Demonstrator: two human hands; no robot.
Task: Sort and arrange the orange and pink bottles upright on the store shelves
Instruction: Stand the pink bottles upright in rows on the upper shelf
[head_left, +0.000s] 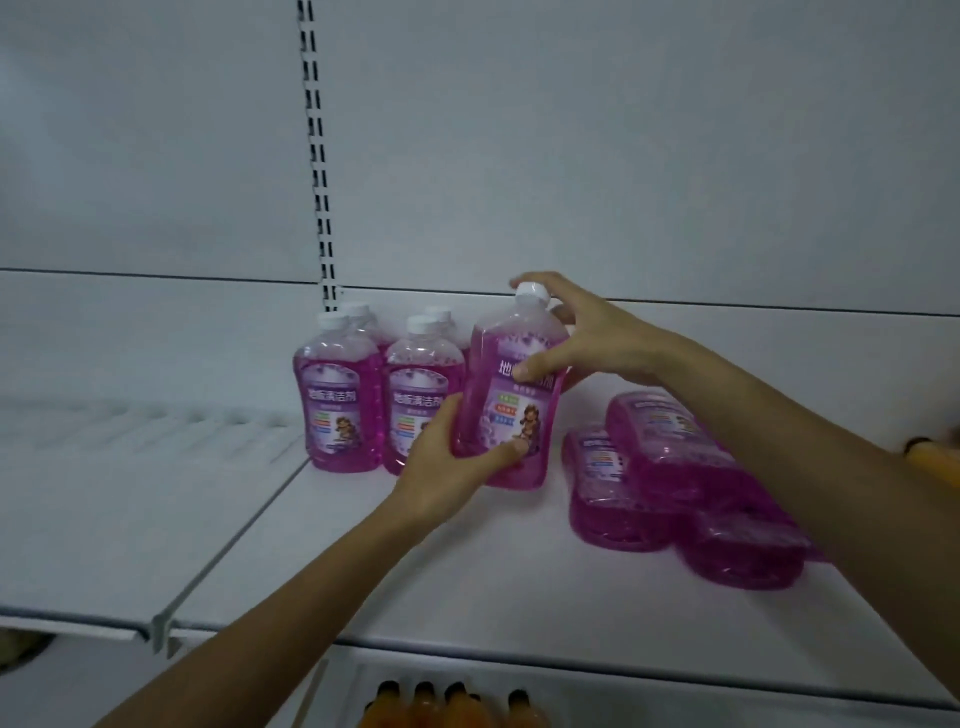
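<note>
Fingers (445, 415) of your left hand (452, 467) curl round the lower body of the pink bottle (511, 410), with the thumb across the bottom of its label. Your right hand (597, 338) grips the same bottle up top: thumb on the label, other fingers spread behind the shoulder and white cap (532, 292). Bottle leans slightly, base at the white shelf (415, 582); can't tell if it's touching down. It's just right of four upright pink bottles (337, 405), two rows of two, near the slotted upright (319, 197). To its right, a pile of pink bottles (691, 467) lies flat, partly hidden by your right forearm. Orange bottle tops (452, 699) show below the shelf. Another orange bottle (932, 460) is blurred at the right edge.
</note>
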